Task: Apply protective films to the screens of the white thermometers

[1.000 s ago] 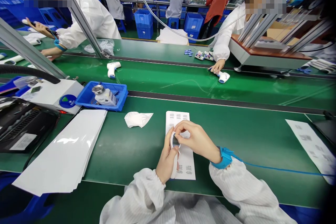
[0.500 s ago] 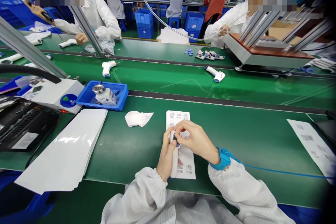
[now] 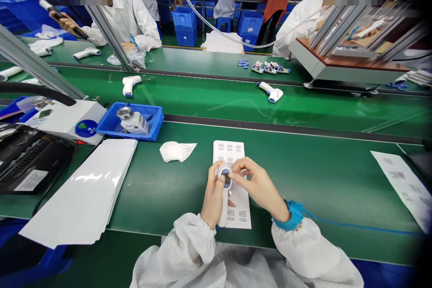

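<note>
A white handheld device (image 3: pixel 223 207) with a dark oval screen is held in my left hand (image 3: pixel 212 198), its handle pointing toward me. My right hand (image 3: pixel 258 184) has its thumb and forefinger at the right edge of the screen; whether they pinch anything is too small to tell. A blue band circles my right wrist. Beneath both hands lies a white label sheet (image 3: pixel 241 216) with small printed blocks. A crumpled white tissue (image 3: pixel 176 151) rests on the green table (image 3: pixel 303 171) to the left.
Left are a stack of white sheets (image 3: pixel 81 189), a blue tray (image 3: pixel 157 123) with a metal-topped bottle, and a white box. Two white devices (image 3: pixel 272 92) (image 3: pixel 131 84) lie on the green belt beyond. Another printed sheet (image 3: pixel 401 184) is at right. People work opposite.
My right hand has moved slightly right and off the screen, which now shows more fully. The two devices on the belt have shifted left. The person opposite at left has raised a dark-handled device.
</note>
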Available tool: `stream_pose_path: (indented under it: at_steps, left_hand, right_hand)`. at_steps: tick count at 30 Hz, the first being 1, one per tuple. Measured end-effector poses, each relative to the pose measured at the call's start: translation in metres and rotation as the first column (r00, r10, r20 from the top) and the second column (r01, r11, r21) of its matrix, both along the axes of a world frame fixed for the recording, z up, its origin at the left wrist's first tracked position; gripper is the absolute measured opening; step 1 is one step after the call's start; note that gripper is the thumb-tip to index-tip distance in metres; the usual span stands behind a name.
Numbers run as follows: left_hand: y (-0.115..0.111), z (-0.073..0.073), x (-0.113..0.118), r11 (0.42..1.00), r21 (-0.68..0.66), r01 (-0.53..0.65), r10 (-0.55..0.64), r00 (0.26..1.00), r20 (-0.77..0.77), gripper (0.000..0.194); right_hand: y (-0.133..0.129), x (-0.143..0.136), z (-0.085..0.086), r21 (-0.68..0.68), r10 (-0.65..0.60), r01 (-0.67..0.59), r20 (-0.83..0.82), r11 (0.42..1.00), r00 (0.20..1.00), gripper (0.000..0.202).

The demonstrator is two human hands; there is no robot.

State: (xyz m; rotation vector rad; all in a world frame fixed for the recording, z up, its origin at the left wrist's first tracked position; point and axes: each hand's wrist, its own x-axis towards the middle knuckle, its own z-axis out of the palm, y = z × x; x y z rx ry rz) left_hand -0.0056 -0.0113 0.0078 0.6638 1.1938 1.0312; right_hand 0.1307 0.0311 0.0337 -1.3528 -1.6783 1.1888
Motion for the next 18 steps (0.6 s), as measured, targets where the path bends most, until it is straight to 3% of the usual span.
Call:
stream_pose_path:
  at_steps: [7,10,13,18]
  left_hand:
    - [0.000,0.001,0.000,1.000,0.027,0.011,-0.010,1.000,-0.012,0.039]
    - [0.000,0.000,0.001,0.999,0.038,0.017,-0.017,1.000,-0.007,0.038]
    - [0.000,-0.001,0.001,0.999,0.048,0.019,-0.019,1.000,-0.001,0.042]
    - [-0.001,-0.003,-0.002,0.999,0.038,0.017,-0.020,0.998,0.063,0.046]
  right_hand:
    - [-0.007,-0.009,0.007,0.157,0.030,-0.038,0.053,0.987,0.998,0.011]
    - [-0.012,-0.012,0.009,0.189,-0.009,-0.026,0.184,0.982,0.983,0.007]
    - [-0.013,-0.016,0.006,0.200,-0.071,0.013,0.285,0.980,0.956,0.016]
    - [-0.003,-0.019,-0.002,0.210,-0.065,0.028,0.172,0.977,0.983,0.012]
